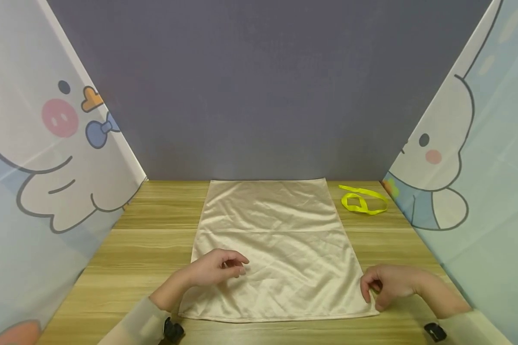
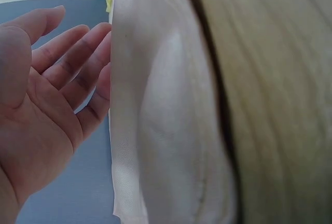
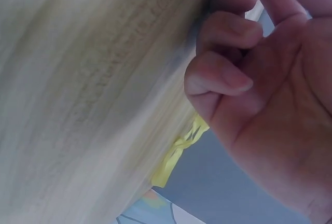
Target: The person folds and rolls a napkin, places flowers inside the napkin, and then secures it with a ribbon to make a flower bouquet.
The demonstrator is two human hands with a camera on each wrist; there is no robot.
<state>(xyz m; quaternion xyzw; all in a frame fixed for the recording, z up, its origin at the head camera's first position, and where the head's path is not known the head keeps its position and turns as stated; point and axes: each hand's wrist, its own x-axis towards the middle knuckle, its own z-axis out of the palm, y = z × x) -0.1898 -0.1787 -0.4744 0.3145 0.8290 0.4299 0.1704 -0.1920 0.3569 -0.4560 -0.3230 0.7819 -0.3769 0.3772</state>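
A beige satiny cloth (image 1: 280, 249) lies spread out and lightly wrinkled on the wooden table, with a straight crease across its middle. Over its left front part my left hand (image 1: 217, 268) hovers, fingers loosely bent and holding nothing; the left wrist view shows the open palm (image 2: 41, 125) beside the cloth (image 2: 166, 105). My right hand (image 1: 393, 285) is at the cloth's front right corner, thumb and index fingertips low beside it. In the right wrist view the other fingers of the right hand (image 3: 270, 99) are curled; whether the corner is pinched is hidden.
A loosely looped yellow ribbon (image 1: 362, 210) lies on the wooden table (image 1: 155, 249), right of the cloth's far end. A grey panel (image 1: 259, 91) stands at the back. Panels with cartoon animals flank the table, left (image 1: 21, 268) and right (image 1: 496, 249).
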